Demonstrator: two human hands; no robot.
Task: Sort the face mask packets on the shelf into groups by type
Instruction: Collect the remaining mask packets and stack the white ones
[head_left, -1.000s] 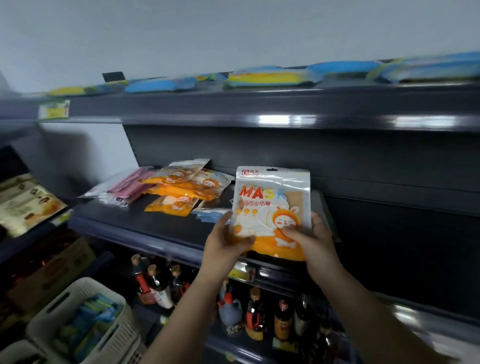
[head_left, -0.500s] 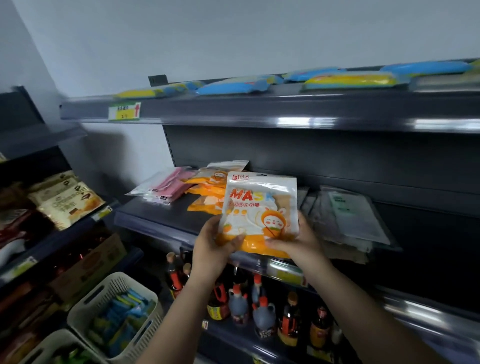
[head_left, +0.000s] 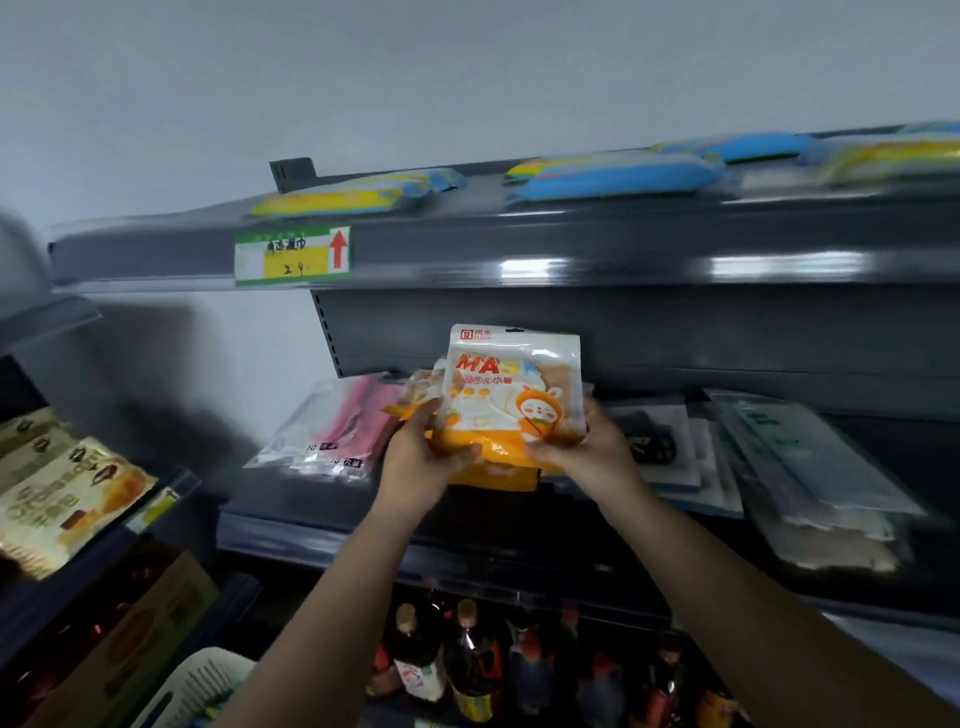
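I hold an orange-and-white mask packet (head_left: 511, 395) printed "MASK" upright over the middle shelf (head_left: 322, 530). My left hand (head_left: 418, 462) grips its lower left corner and my right hand (head_left: 587, 452) grips its lower right corner. Right behind and under it lies a pile of matching orange packets (head_left: 493, 475), mostly hidden by the held packet. To the left lies a pile of clear packets with pink masks (head_left: 332, 431). A pile of pale, clear packets (head_left: 795, 467) lies to the right, one with a black mask (head_left: 652, 441) inside.
The top shelf (head_left: 571, 239) carries blue-and-yellow packs (head_left: 613, 179) and a green-yellow price label (head_left: 293, 255). Bottles (head_left: 467, 660) stand on the shelf below. At the left are snack bags (head_left: 57, 493), a cardboard box (head_left: 135, 639) and a white basket (head_left: 197, 686).
Both hands have carried the orange packet left, over the orange pile. The view has swung left, so the shelf contents appear shifted to the right.
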